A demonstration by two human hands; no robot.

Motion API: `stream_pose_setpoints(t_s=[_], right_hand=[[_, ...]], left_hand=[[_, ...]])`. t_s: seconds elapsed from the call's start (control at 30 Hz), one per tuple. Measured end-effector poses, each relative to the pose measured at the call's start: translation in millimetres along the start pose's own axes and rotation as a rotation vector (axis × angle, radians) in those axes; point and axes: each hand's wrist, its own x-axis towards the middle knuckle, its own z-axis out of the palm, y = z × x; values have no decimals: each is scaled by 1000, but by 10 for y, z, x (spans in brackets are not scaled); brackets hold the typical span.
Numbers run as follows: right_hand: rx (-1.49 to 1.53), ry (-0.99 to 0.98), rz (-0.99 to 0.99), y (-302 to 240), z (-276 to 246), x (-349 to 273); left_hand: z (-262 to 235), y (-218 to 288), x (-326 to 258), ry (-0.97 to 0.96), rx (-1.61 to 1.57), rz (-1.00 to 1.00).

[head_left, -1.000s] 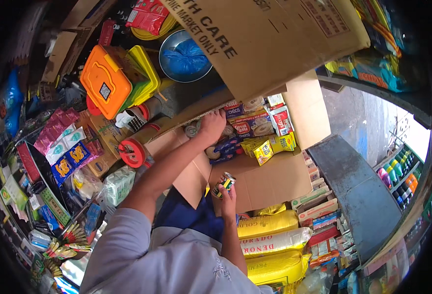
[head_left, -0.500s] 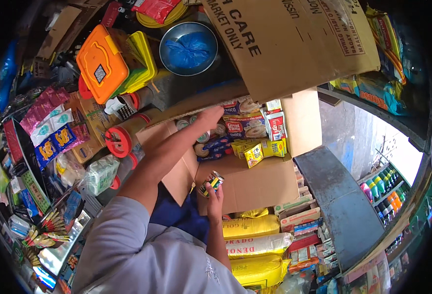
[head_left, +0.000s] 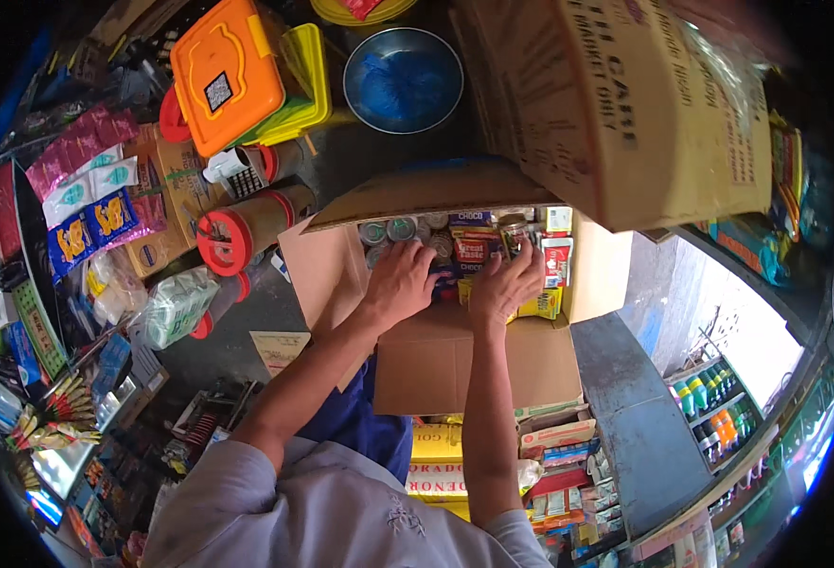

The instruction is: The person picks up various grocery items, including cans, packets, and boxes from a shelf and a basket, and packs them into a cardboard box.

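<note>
An opened cardboard box (head_left: 479, 367) in front of me holds several upright cans (head_left: 402, 229), brown-and-purple drink packs (head_left: 474, 248) and yellow sachets (head_left: 542, 303). My left hand (head_left: 401, 284) is over the left part of the box, fingers bent and a little apart beside the cans; their tips are partly hidden. A dark blue pack (head_left: 443, 282) lies by those fingers. On the box's right side, my right hand (head_left: 507, 286) grips a small can (head_left: 513, 227) between thumb and fingers, above the packs and next to a red-and-white sachet (head_left: 557, 257).
A large cardboard carton (head_left: 663, 123) hangs over the box's right far side. Beyond the box are a metal bowl (head_left: 404, 80) with a blue bag and an orange-lidded container (head_left: 226, 76). Red-lidded jars (head_left: 225, 241) stand left. Yellow sacks (head_left: 436, 437) lie below the box.
My right hand has carried the can from the box's near edge up and right into the box. My left hand has drawn back slightly toward me. The view has shifted.
</note>
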Motion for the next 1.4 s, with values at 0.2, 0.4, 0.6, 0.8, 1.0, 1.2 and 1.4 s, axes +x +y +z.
stream_pose_setpoints(t_s=[0.2,0.4,0.6,0.8,1.0,1.2,1.4], right_hand=[[462,-728,-144,-549,584,50],[33,-541,-463,-649,1209,143],[-91,-493,-623,-580,1426,43],[-71,-183,-803,-277,2148,153],[-109,-833,-494,-820,1160,553],[-171,-788,-223,-685,1143,643],[-66,-611,-242,-650,1176,426]], left_hand=[[-98,-366,-139,120,-182,43],[-583,-358,-968,70,-326,173],[-774,-491,-1633,65,-395,72],[-461,-715,-1997,113,-429,-12],[-125,-610,-2158,201,-393,-180],[38,-621,-2191,178,-434,-164],[100,-635,-2254,194,-462,-212]])
